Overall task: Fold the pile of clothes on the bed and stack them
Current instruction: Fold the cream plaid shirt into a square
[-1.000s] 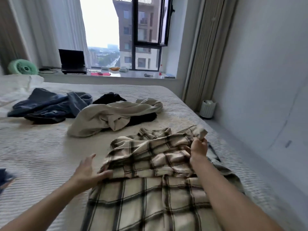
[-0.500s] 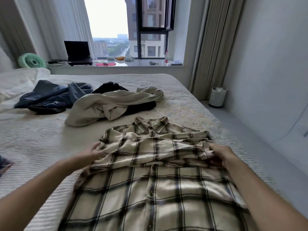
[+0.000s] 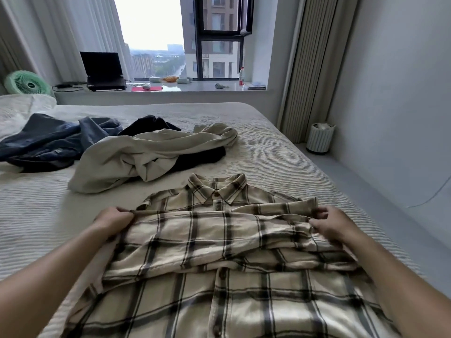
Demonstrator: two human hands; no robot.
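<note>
Both hands (image 3: 114, 219) (image 3: 329, 223) now pinch the plaid shirt's (image 3: 219, 240) folded edge

Plaid shirt (image 3: 219, 301): your view loses its hem below the bottom edge. Black garment (image 3: 151, 124): mostly buried under the beige garment (image 3: 146, 154). Windowsill (image 3: 195, 90) clutter: too small to identify.

Window ledge and room corner

On the sill at upper centre: a laptop (image 3: 103, 71), a bottle (image 3: 241, 76); a green fan (image 3: 26, 82) upper left; a white bin (image 3: 319, 138) at right.
</note>
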